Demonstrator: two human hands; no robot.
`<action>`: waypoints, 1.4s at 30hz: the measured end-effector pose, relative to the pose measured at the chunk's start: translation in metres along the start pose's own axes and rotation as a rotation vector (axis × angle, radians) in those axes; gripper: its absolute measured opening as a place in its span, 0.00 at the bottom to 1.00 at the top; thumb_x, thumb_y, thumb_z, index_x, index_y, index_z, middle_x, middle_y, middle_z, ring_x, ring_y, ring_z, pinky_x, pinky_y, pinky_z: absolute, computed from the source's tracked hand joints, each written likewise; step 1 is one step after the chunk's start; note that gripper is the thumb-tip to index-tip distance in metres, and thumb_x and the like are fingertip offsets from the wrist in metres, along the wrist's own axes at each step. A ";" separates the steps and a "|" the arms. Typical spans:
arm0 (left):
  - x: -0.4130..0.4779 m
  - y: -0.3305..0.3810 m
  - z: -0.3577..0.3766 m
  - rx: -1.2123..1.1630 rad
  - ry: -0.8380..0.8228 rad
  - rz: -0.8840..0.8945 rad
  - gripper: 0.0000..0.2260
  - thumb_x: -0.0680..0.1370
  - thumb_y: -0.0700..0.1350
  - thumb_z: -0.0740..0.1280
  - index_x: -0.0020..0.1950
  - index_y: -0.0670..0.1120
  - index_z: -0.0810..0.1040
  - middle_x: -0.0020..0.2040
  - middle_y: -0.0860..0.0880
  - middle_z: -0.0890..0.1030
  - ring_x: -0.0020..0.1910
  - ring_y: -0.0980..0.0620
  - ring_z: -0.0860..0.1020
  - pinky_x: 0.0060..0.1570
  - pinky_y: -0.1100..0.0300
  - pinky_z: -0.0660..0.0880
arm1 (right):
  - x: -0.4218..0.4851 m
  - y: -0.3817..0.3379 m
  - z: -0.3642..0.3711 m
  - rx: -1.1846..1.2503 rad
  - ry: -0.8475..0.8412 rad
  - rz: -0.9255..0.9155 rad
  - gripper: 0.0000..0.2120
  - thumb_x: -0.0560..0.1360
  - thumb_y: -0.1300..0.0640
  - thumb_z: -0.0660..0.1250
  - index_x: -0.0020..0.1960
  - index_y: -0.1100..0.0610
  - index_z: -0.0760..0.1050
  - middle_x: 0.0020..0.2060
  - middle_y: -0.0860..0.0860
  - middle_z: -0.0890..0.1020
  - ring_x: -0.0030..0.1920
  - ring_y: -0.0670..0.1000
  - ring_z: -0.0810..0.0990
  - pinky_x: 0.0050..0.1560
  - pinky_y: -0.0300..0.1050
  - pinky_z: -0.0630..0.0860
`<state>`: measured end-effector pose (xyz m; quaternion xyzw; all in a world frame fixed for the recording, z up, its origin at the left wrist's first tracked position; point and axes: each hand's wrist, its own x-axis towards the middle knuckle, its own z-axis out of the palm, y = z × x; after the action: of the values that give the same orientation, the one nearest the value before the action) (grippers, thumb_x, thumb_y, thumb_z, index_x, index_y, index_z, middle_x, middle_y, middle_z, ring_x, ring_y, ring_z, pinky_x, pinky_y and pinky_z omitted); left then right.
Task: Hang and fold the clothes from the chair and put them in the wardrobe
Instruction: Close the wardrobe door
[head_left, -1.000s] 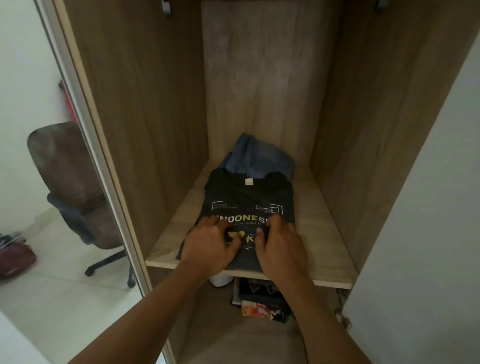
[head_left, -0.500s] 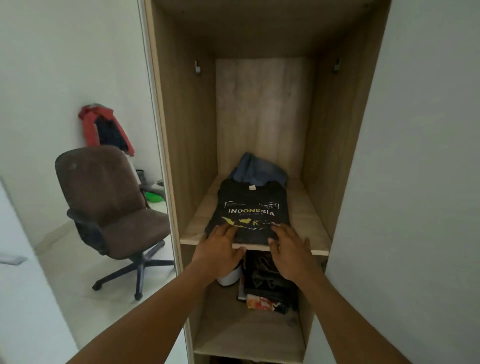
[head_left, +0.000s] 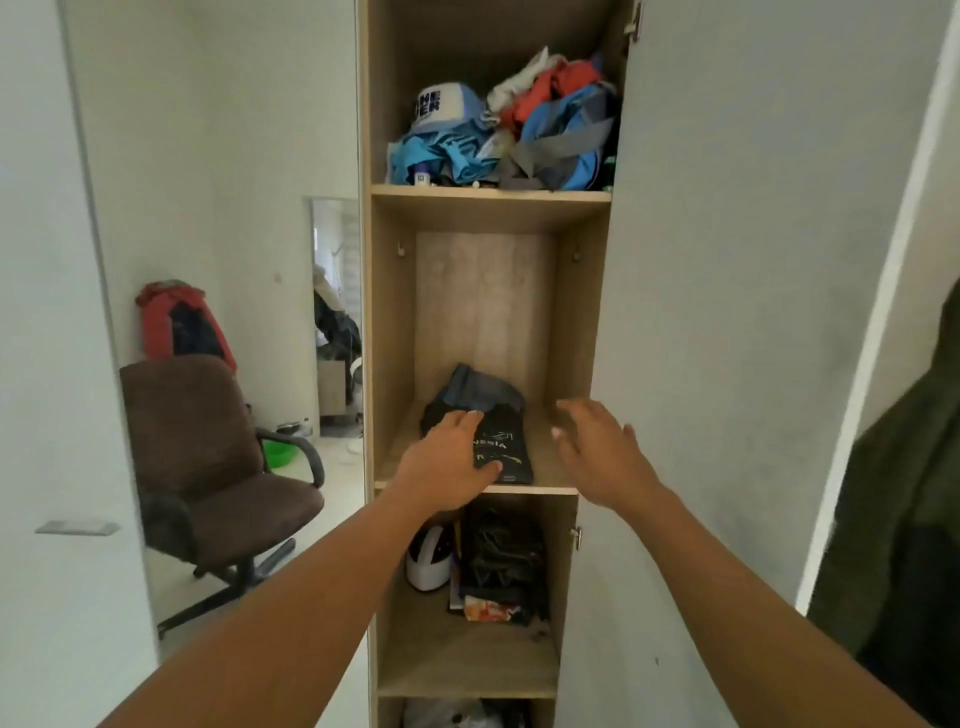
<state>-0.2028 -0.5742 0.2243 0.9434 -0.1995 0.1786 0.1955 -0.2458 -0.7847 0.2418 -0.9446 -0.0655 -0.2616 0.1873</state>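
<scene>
A folded black T-shirt (head_left: 501, 449) with yellow and white print lies on the middle shelf (head_left: 550, 470) of the wooden wardrobe. Behind it sits a folded grey-blue garment (head_left: 480, 389). My left hand (head_left: 449, 462) rests flat on the left part of the black T-shirt, fingers straight. To the right of the shirt my right hand (head_left: 597, 447) hovers over the bare shelf with fingers spread, holding nothing. A brown office chair (head_left: 208, 467) stands to the left of the wardrobe with no clothes on its seat.
The upper shelf holds a loose heap of blue, red and grey clothes (head_left: 519, 130). On the lower shelf lie a dark bundle (head_left: 501, 561) and a white round object (head_left: 428, 564). The white wardrobe door (head_left: 727, 312) stands open at the right. Red and dark garments (head_left: 179, 322) hang behind the chair.
The view has pulled back and up from the shelf. My right hand has lifted off the black T-shirt and moved right. My left hand still touches the shirt.
</scene>
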 end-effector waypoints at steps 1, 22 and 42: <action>0.000 0.016 -0.009 -0.008 0.018 0.041 0.37 0.76 0.60 0.68 0.79 0.48 0.58 0.77 0.47 0.63 0.72 0.46 0.68 0.68 0.46 0.71 | -0.002 -0.004 -0.024 -0.010 0.054 -0.010 0.21 0.83 0.48 0.55 0.75 0.50 0.62 0.74 0.51 0.66 0.75 0.54 0.63 0.74 0.64 0.55; -0.020 0.310 -0.030 -0.167 0.154 0.450 0.55 0.71 0.63 0.74 0.76 0.66 0.29 0.82 0.54 0.46 0.74 0.46 0.68 0.65 0.48 0.75 | -0.095 0.105 -0.245 0.686 0.267 0.091 0.23 0.81 0.37 0.53 0.73 0.44 0.64 0.61 0.46 0.78 0.57 0.47 0.80 0.54 0.43 0.77; -0.039 0.286 -0.024 -0.116 0.265 0.288 0.58 0.71 0.49 0.78 0.76 0.65 0.29 0.80 0.58 0.38 0.65 0.45 0.75 0.54 0.67 0.73 | -0.060 0.102 -0.210 1.185 -0.107 0.013 0.34 0.76 0.30 0.45 0.76 0.45 0.63 0.54 0.51 0.85 0.51 0.55 0.86 0.64 0.60 0.75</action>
<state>-0.3700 -0.7928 0.3134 0.8605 -0.3151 0.3153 0.2467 -0.3733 -0.9612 0.3445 -0.6912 -0.2040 -0.1311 0.6807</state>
